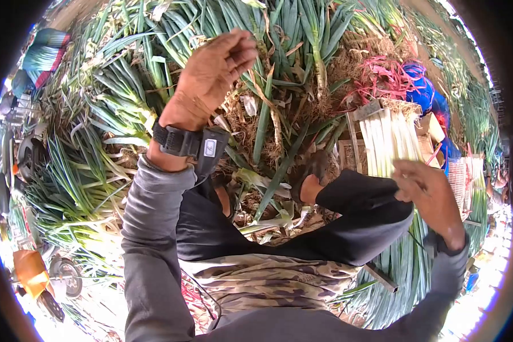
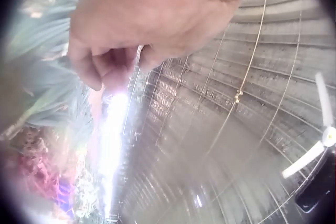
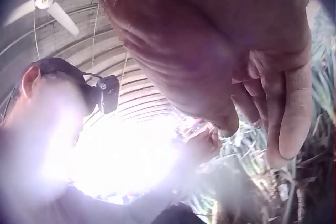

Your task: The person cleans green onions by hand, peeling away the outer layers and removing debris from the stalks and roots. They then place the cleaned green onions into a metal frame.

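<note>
My left hand (image 1: 219, 71) is raised over the loose green onions (image 1: 196, 28) in front of me, its fingers loosely curled. Seen from the left wrist, that hand (image 2: 152, 19) has its fingers bent with nothing visible in them. On the right, a bundle of cleaned green onions (image 1: 387, 139) lies across a stand, white stalks forward and green leaves trailing back beside my knee. Just above the bundle hangs my right hand (image 1: 430, 191), with relaxed fingers. The right wrist view has this hand (image 3: 226, 50) pointing its fingers downward, and they hold nothing visible.
Heaps of green onions (image 1: 85, 176) lie to the left. Red ties (image 1: 382, 80) and a blue bag (image 1: 419, 85) are beyond the stand (image 1: 350, 134). A pale plastic crate (image 1: 461, 179) stands at far right. Leaf scraps (image 1: 268, 185) litter the ground between my feet.
</note>
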